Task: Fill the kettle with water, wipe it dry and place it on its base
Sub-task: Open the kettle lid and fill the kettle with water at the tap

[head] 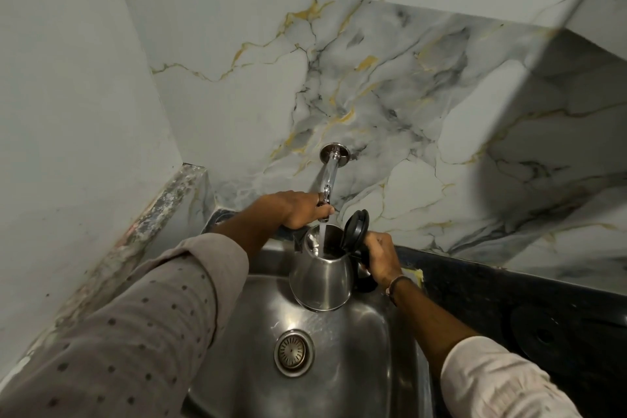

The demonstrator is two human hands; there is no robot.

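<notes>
Kettle [320, 276] held under a running tap [329, 176], over the far part of the sink [369, 349].

The steel kettle hangs upright above the basin, its black lid [356, 226] flipped open and standing up on the right side, and a stream of water [321, 237] falls straight into its mouth. The right hand [381, 256] is clenched around the black handle on the kettle's right, carrying it. The left hand [298, 210] reaches to the far side and curls over the end of the tap, fingers wrapped on it just above the stream. The round black base [543, 336] sits on the dark counter [492, 285] to the right, well apart from the kettle.
</notes>
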